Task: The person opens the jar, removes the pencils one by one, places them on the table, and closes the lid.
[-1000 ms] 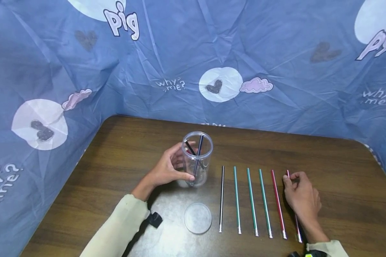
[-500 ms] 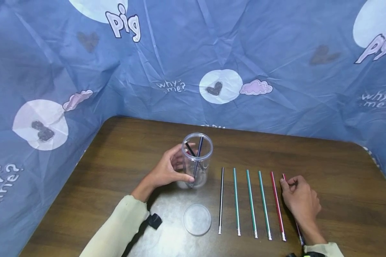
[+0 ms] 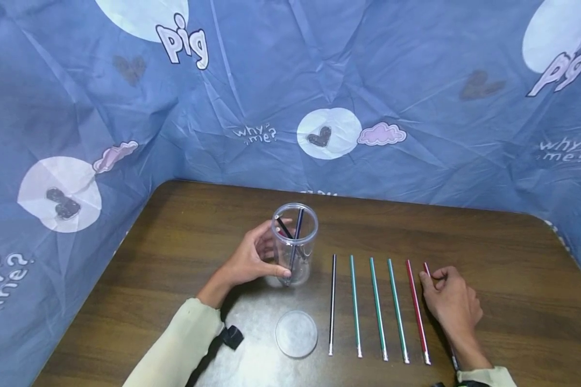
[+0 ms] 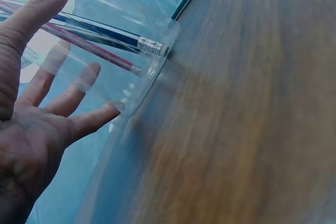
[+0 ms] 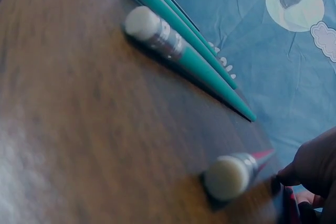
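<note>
A clear plastic jar (image 3: 306, 258) stands on the table, gripped by my left hand (image 3: 247, 260), thumb on the near side and fingers behind. Inside lean a dark blue pencil (image 3: 297, 228), a black pencil (image 3: 284, 227) and a red pencil (image 4: 94, 48), eraser ends down. At the far right, my right hand (image 3: 452, 301) pinches the tip end of a dark red pencil (image 3: 427, 267) lying on the table; the hand hides its middle. Left of it lie a second red pencil (image 3: 417, 309), three green pencils (image 3: 355, 306) and a black pencil (image 3: 332, 306), side by side.
A round clear lid (image 3: 296, 334) lies flat in front of the jar, left of the pencil row. The wooden table (image 3: 198, 215) ends at a printed blue cloth (image 3: 252, 80) at the back and left.
The far end of the right-hand red pencil has shifted left, toward the other red pencil, with my right hand. My left hand stays on the jar. The head view has shifted slightly.
</note>
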A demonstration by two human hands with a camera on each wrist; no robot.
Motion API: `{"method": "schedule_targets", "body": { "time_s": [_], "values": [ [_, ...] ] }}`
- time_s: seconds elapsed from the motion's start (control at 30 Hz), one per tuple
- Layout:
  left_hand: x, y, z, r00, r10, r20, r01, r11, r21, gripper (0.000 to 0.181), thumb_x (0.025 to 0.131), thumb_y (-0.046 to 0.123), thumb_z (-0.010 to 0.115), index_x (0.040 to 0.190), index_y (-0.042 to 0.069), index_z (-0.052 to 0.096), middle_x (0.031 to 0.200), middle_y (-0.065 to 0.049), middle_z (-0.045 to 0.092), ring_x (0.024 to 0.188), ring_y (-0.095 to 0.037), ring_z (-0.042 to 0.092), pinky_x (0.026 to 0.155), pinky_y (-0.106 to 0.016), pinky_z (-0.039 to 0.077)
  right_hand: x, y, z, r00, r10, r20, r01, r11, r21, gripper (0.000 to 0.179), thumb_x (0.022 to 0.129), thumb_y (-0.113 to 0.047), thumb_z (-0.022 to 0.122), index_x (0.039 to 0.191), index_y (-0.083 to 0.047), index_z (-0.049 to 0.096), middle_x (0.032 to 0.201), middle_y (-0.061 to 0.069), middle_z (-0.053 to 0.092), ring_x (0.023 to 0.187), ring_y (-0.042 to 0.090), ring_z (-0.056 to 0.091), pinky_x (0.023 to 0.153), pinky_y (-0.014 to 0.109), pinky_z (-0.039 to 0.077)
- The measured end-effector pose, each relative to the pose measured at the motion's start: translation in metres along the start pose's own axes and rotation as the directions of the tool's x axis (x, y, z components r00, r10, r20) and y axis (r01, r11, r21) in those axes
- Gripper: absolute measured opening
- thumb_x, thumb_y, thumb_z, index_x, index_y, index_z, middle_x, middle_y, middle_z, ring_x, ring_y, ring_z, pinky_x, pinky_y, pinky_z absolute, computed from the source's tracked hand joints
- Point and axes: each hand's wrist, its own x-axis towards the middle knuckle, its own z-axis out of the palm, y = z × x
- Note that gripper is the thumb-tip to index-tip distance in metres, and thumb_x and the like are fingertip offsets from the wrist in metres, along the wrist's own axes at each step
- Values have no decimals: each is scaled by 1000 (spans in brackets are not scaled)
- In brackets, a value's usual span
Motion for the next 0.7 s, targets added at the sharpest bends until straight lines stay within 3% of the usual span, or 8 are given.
{"method": "schedule_targets", "body": {
  "time_s": [0.7],
  "values": [
    [-2,-3,0,1000,-5,-8,5,1000,3,96,62,-15,86,146,-1,42,135,-21,58,117,-31,62,98,-50,52,1,4,1,999,-34,-35,35,999,16,30,96,-37,61,106,-8,62,85,6,67,76,34,61,58,43,37]
  ]
}}
